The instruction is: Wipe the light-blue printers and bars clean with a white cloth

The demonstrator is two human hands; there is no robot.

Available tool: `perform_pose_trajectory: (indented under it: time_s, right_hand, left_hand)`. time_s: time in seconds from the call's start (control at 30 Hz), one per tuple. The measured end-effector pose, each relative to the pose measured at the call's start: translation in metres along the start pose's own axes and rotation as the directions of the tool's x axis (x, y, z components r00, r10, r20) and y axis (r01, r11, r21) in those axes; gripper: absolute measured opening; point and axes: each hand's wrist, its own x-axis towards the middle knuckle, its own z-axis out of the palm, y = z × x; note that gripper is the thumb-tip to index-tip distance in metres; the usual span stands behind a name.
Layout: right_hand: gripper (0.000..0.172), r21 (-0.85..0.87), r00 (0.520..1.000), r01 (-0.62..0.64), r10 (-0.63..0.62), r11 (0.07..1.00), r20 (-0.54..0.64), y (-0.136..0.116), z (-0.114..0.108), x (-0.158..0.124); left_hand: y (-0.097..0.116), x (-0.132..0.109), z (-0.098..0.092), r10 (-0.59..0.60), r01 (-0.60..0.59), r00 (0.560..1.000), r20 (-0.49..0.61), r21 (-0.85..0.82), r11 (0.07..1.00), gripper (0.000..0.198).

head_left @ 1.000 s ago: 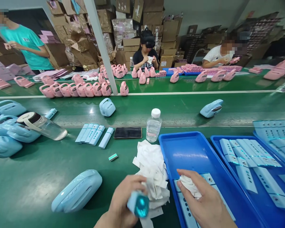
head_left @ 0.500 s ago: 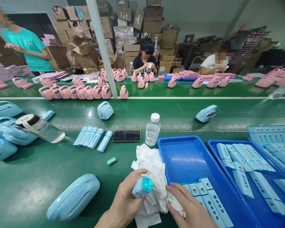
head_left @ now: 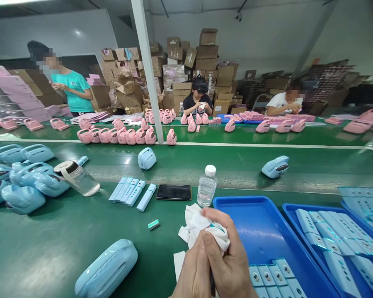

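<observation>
My two hands are pressed together at the lower middle, over the front of the blue tray. My right hand (head_left: pixel 231 260) grips a crumpled white cloth (head_left: pixel 192 221) and folds it over the end of a light blue plastic piece. Below it, closed around that piece, is my left hand (head_left: pixel 194 269). Only a sliver of the piece's teal end shows through the cloth; fingers hide the rest. To the left, a rounded light blue plastic shell (head_left: pixel 107 269) lies on the green table. White paper (head_left: pixel 178 263) sticks out beside my left hand.
A blue tray (head_left: pixel 236 203) with several light blue bars stands right, beside a second filled tray (head_left: pixel 290 207). Behind my hands are a water bottle (head_left: pixel 207 188), a phone (head_left: pixel 174 192) and more bars (head_left: pixel 127 190). Blue shells and a flask (head_left: pixel 81 180) lie left. Co-workers sit and stand opposite.
My right hand has lifted the cloth from the table edge of the tray and wrapped it over the blue piece's end. My hands have come together. The view has tilted up.
</observation>
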Motion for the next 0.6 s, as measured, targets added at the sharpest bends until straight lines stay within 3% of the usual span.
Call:
perform_pose_trajectory:
  time_s: [0.07,0.17,0.23,0.37,0.5,0.6]
  right_hand:
    - [0.033,0.084,0.991,-0.120,0.115,0.989,0.063,0.003,-0.005,0.011]
    - [0.047,0.241,0.928,-0.372,0.363,0.896,0.082,0.002,-0.018,0.027]
    - [0.051,0.374,0.894,-0.436,0.441,0.819,0.076,0.001,-0.021,0.029]
    - [0.061,0.563,0.865,-0.481,0.470,0.672,0.178,0.003,-0.012,0.013]
    - [0.059,0.478,0.892,-0.443,0.429,0.759,0.145,0.004,-0.004,0.001]
    - [0.056,0.479,0.885,-0.461,0.427,0.747,0.186,0.003,-0.009,0.006]
  left_hand:
    - [-0.003,-0.004,-0.003,0.085,-0.085,0.996,-0.002,0.067,0.994,0.050]
    - [0.007,0.002,-0.010,0.050,-0.042,0.974,0.222,-0.041,0.998,0.059]
    - [0.017,0.010,-0.013,0.077,-0.037,0.950,0.304,-0.134,0.990,0.062]
    - [0.028,0.018,-0.012,0.259,-0.227,0.939,0.228,-0.158,0.961,0.051]
    - [0.034,0.015,-0.008,0.254,-0.240,0.946,0.199,-0.094,0.966,0.042]
    - [0.036,0.014,-0.009,0.199,-0.170,0.960,0.196,-0.154,0.973,0.048]
